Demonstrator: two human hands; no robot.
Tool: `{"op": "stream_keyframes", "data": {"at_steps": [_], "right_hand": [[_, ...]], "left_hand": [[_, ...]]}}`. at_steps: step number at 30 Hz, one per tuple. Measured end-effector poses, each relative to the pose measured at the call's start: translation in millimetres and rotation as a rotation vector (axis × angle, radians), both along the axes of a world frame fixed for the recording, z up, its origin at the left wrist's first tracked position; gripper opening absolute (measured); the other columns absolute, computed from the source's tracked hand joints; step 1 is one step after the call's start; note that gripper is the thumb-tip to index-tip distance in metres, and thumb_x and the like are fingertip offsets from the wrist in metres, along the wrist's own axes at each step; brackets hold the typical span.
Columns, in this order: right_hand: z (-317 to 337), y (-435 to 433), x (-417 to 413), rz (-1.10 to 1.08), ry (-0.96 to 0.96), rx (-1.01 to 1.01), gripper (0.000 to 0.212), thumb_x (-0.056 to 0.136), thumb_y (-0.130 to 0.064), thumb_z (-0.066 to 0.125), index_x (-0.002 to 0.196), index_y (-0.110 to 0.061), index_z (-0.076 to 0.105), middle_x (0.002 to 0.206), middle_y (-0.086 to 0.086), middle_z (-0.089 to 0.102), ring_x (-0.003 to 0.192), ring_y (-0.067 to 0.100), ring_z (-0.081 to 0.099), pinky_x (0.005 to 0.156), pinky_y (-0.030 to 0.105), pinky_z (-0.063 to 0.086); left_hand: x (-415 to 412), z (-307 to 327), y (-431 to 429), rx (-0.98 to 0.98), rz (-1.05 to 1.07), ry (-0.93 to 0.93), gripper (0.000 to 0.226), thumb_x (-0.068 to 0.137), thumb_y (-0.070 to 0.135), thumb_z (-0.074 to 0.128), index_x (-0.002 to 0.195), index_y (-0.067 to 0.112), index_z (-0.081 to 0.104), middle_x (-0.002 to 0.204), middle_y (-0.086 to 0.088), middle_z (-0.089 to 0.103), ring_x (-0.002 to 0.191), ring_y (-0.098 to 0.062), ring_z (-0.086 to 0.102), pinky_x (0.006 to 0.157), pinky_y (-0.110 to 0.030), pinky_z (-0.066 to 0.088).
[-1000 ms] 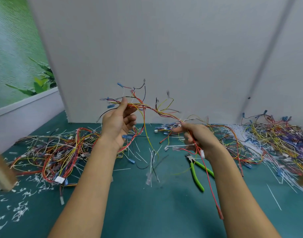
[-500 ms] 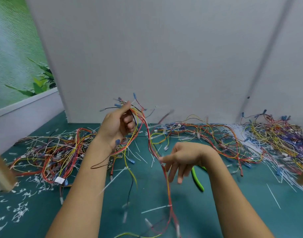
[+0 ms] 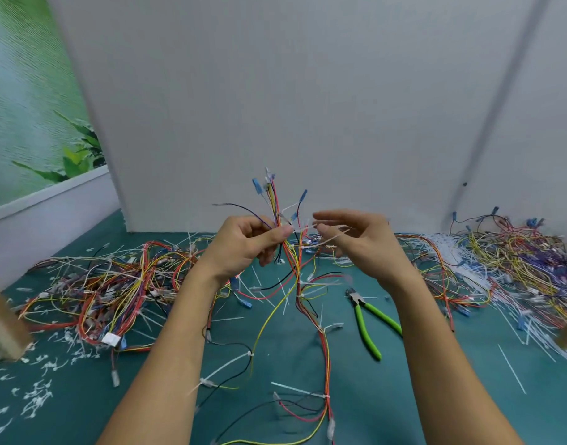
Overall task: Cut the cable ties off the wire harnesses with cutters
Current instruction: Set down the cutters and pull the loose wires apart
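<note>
- Two hands raised over the teal worktop (image 3: 436,396), forearms reaching in from the bottom edge.
- Left hand (image 3: 243,242): gripping the wire harness (image 3: 273,203) a little below its top, thumb pressed against curled fingers.
- Above that grip, loose wire ends fanning upward, some tipped with blue terminals (image 3: 256,185).
- Below it, red, yellow and black wires hanging to the worktop and trailing toward the bottom edge.
- Right hand (image 3: 362,242): level with the left and just beside it, thumb out, fingers half curled.
- Blurred white tie tail (image 3: 332,229) lying across the right fingertips; cannot tell whether pinched or only touched.
- Several white cable ties (image 3: 226,366) cinched round the harness lower down, tails sticking out sideways.
- Cutters (image 3: 365,332) with green handles lying flat on the worktop under the right wrist, nose pointing toward the back, touched by neither hand.
- Left heap of harnesses (image 3: 108,284) and right heap of harnesses (image 3: 516,258) spread along the back of the worktop, well apart.
- Loose white ties (image 3: 449,255) piled beside the right heap; small white scraps (image 3: 35,393) scattered near the left one.
- Wooden post (image 3: 2,322) at the left edge; white panel (image 3: 275,91) standing behind everything.
</note>
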State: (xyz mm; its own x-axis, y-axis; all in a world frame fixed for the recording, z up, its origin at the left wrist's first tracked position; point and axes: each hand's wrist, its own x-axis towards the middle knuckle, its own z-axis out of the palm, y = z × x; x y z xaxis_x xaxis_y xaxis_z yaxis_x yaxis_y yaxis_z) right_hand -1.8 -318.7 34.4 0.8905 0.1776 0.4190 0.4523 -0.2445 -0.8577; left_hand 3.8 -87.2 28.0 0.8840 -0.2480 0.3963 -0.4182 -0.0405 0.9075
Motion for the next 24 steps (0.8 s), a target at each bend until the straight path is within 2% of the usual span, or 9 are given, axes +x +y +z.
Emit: {"op": "stream_keyframes", "data": {"at_steps": [5, 8, 9, 13, 18, 21, 24], "right_hand": [[1, 0, -1, 0.032, 0.017, 0.06, 0.016, 0.084, -0.027, 0.085, 0.1, -0.025, 0.081, 0.082, -0.004, 0.075, 0.077, 0.008, 0.072, 0.068, 0.017, 0.054], [-1, 6, -2, 0.077, 0.009, 0.059, 0.003, 0.086, -0.022, 0.084, 0.086, -0.022, 0.081, 0.078, 0.0, 0.077, 0.072, 0.007, 0.071, 0.064, 0.013, 0.05], [-2, 9, -2, 0.084, 0.006, 0.052, 0.005, 0.087, -0.02, 0.082, 0.083, -0.022, 0.08, 0.076, -0.002, 0.077, 0.07, 0.005, 0.07, 0.063, 0.011, 0.049], [-3, 15, -2, 0.066, 0.012, -0.027, 0.01, 0.094, -0.02, 0.076, 0.084, -0.019, 0.074, 0.064, -0.012, 0.07, 0.059, -0.002, 0.062, 0.055, 0.009, 0.043], [-3, 18, -3, 0.072, 0.037, -0.034, 0.011, 0.097, -0.02, 0.071, 0.087, -0.015, 0.07, 0.062, -0.013, 0.065, 0.058, 0.001, 0.058, 0.055, 0.013, 0.043], [-3, 21, -4, 0.08, 0.041, -0.056, 0.012, 0.097, -0.02, 0.071, 0.088, -0.013, 0.069, 0.061, -0.013, 0.062, 0.056, 0.002, 0.055, 0.055, 0.015, 0.042], [-3, 22, -5, 0.094, 0.036, -0.081, 0.013, 0.097, -0.018, 0.072, 0.086, -0.011, 0.069, 0.057, -0.014, 0.058, 0.052, 0.002, 0.05, 0.054, 0.016, 0.04]], "left_hand": [[2, -1, -1, -0.017, 0.013, -0.023, 0.022, 0.08, 0.031, 0.075, 0.079, 0.01, 0.071, 0.06, -0.012, 0.06, 0.051, -0.02, 0.055, 0.049, -0.026, 0.047], [3, -3, -4, 0.008, 0.005, -0.032, 0.032, 0.086, 0.034, 0.069, 0.086, 0.002, 0.07, 0.064, -0.009, 0.062, 0.056, -0.021, 0.058, 0.052, -0.029, 0.049], [3, -4, -5, 0.017, 0.0, -0.026, 0.035, 0.088, 0.034, 0.067, 0.089, -0.001, 0.069, 0.065, -0.009, 0.063, 0.058, -0.022, 0.058, 0.053, -0.03, 0.05], [4, -5, -5, 0.022, -0.028, 0.031, 0.032, 0.091, 0.033, 0.068, 0.089, 0.002, 0.07, 0.072, -0.014, 0.065, 0.064, -0.025, 0.063, 0.055, -0.032, 0.052], [6, -5, -6, 0.069, 0.026, 0.058, 0.017, 0.082, 0.024, 0.073, 0.084, 0.007, 0.072, 0.071, -0.012, 0.07, 0.064, -0.027, 0.068, 0.057, -0.033, 0.052], [8, -7, -9, 0.094, 0.072, 0.061, 0.01, 0.084, 0.017, 0.074, 0.08, 0.008, 0.072, 0.069, -0.01, 0.071, 0.063, -0.027, 0.07, 0.059, -0.034, 0.051], [8, -7, -10, 0.106, 0.109, 0.076, 0.012, 0.075, 0.024, 0.074, 0.074, 0.012, 0.072, 0.067, -0.008, 0.071, 0.063, -0.026, 0.072, 0.056, -0.032, 0.051]]}}
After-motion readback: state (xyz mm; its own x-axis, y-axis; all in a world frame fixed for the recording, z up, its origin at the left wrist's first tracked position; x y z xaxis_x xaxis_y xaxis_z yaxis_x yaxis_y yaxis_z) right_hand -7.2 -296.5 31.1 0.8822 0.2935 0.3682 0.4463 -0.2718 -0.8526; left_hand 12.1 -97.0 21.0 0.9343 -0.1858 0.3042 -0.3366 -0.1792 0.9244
